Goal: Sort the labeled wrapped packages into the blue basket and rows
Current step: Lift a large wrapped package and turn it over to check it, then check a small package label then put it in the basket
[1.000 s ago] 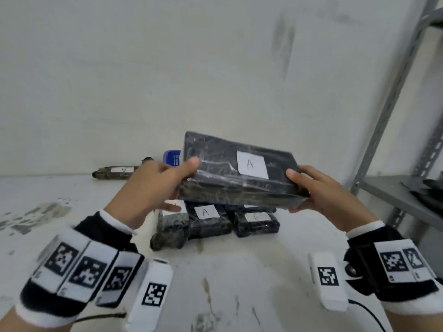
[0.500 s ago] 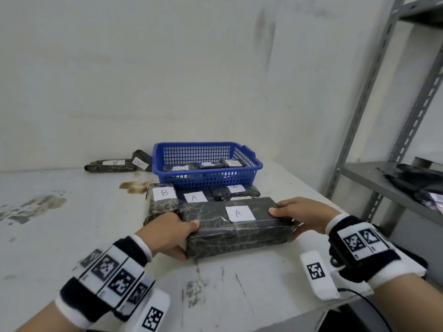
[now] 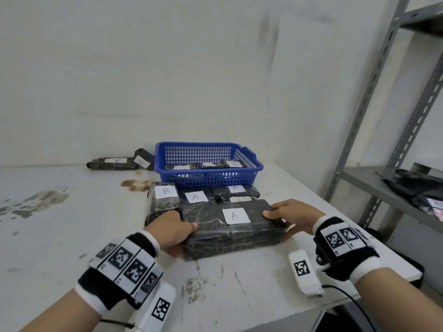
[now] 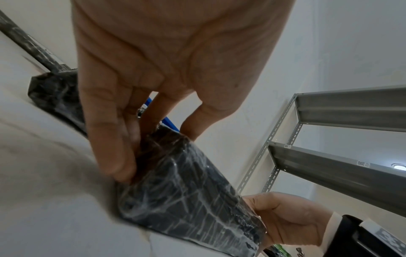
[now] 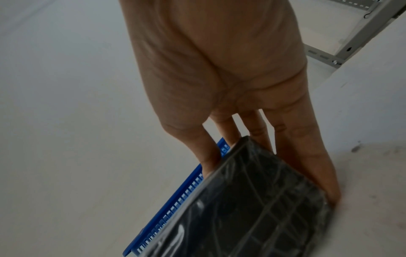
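Observation:
A large black wrapped package labeled A lies on the white table, in front of a row of smaller packages. My left hand grips its left end, thumb on top and fingers at the side. My right hand grips its right end the same way. In the left wrist view the package touches the table. Just behind sit a package labeled B, another labeled A and a third A package. The blue basket behind them holds several small packages.
Two more labeled packages lie at the back left by the wall. A grey metal shelf with dark bags stands at the right. The table's right edge runs close to my right wrist. Brown stains mark the tabletop.
Both hands brought the large A package down from chest height onto the table in front of the row; over the last half second it has stayed there, still held at both ends.

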Demonstrator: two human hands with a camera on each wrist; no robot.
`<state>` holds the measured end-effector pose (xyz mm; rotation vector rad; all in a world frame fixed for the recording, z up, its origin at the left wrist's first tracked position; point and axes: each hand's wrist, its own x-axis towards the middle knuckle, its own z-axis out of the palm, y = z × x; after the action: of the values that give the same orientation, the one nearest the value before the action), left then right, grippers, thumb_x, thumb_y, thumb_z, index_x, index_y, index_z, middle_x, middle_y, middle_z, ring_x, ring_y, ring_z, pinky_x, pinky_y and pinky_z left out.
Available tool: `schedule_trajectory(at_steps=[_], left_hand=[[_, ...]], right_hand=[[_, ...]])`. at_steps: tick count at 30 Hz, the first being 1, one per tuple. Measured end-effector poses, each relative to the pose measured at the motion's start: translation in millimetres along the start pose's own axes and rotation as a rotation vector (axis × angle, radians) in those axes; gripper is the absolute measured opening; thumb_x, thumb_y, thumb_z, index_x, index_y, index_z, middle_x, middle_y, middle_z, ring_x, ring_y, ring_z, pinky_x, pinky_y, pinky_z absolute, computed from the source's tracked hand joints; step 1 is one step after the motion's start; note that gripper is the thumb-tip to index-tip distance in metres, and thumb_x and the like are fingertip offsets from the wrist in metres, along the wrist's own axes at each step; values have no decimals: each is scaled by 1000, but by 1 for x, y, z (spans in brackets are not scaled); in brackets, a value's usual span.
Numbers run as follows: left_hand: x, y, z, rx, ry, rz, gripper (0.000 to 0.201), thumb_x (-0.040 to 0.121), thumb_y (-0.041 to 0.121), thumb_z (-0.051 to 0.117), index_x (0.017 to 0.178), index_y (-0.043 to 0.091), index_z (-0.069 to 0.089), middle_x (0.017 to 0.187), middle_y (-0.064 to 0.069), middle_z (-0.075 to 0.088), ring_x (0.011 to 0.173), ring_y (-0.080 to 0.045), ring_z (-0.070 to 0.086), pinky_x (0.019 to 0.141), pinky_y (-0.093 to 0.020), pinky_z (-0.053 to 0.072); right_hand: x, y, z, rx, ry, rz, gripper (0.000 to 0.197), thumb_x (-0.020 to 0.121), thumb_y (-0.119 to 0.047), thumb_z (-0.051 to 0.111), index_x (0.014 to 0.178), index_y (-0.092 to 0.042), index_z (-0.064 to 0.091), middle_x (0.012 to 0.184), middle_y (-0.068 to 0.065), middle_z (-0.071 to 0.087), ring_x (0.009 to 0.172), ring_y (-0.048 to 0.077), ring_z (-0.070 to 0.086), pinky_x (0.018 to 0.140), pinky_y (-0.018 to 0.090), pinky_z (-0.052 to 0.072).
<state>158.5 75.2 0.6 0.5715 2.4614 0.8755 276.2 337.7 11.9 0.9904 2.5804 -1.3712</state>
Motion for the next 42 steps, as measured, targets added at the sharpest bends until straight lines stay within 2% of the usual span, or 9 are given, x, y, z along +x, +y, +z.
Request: schedule_trajectory(at_steps=[9, 12, 17, 23, 27, 31, 36, 40, 42], left_hand=[[-1, -8, -14, 21, -26, -2, 46, 99, 49, 42, 120, 9, 53, 108, -4, 59, 92, -21, 65, 72, -29, 58], [-1, -13, -25, -80, 34, 4, 42, 100, 42, 46, 105, 3, 60, 96, -5, 68, 69, -18, 68, 65, -28, 56], [3, -25, -65, -212, 161, -26, 34, 101, 21, 49, 78, 3, 65, 52, -2, 63, 35, -12, 48, 42, -20, 47], [26, -64, -127, -315, 344, -84, 24, 99, 15, 51, 89, -1, 66, 69, -9, 63, 51, -20, 50, 60, -28, 48], [46, -104, -157, -396, 429, -102, 15, 96, 12, 54, 96, 2, 66, 73, -5, 65, 58, -19, 58, 61, -27, 46], [63, -137, -176, -509, 437, -126, 13, 97, 14, 55, 94, 5, 64, 75, -5, 64, 60, -19, 57, 60, -27, 47], [82, -160, -182, -602, 358, -134, 14, 97, 16, 57, 101, 5, 65, 80, -4, 66, 63, -17, 59, 60, -27, 50], [96, -173, -182, -659, 361, -138, 16, 97, 14, 56, 105, 3, 65, 81, -5, 65, 62, -17, 59, 58, -26, 52], [102, -177, -182, -681, 375, -147, 16, 97, 12, 55, 104, 1, 64, 78, -7, 64, 59, -18, 57, 49, -23, 51]], right_hand=[[-6, -13, -3, -155, 129, -16, 61, 94, -43, 65, 146, -18, 46, 140, 10, 56, 117, 29, 59, 92, 37, 52], [-14, -31, -1, -166, 350, -154, 50, 93, -39, 68, 136, -15, 57, 138, 8, 58, 121, 25, 57, 101, 36, 46], [-22, -74, 28, 87, 378, -413, 8, 94, -30, 66, 98, -22, 66, 98, 4, 69, 81, 17, 62, 81, 37, 53], [3, -141, 105, 185, 244, -536, 14, 96, -21, 63, 82, -21, 64, 81, 1, 67, 73, 16, 60, 70, 33, 54], [35, -194, 150, 191, 151, -526, 18, 97, -20, 61, 79, -23, 62, 81, 0, 64, 77, 19, 59, 82, 42, 56], [74, -257, 188, 161, 69, -490, 16, 96, -18, 59, 100, -6, 68, 84, 5, 61, 82, 24, 58, 77, 39, 54], [130, -314, 218, -54, -7, -335, 47, 97, -18, 57, 139, -5, 41, 104, 7, 56, 102, 27, 63, 90, 36, 55], [172, -328, 232, -361, 131, -270, 40, 102, -21, 49, 135, 1, 47, 119, 13, 61, 106, 28, 63, 75, 31, 45], [190, -329, 239, -445, 198, -276, 32, 102, -17, 47, 125, 3, 58, 102, 12, 64, 98, 27, 66, 75, 30, 46]])
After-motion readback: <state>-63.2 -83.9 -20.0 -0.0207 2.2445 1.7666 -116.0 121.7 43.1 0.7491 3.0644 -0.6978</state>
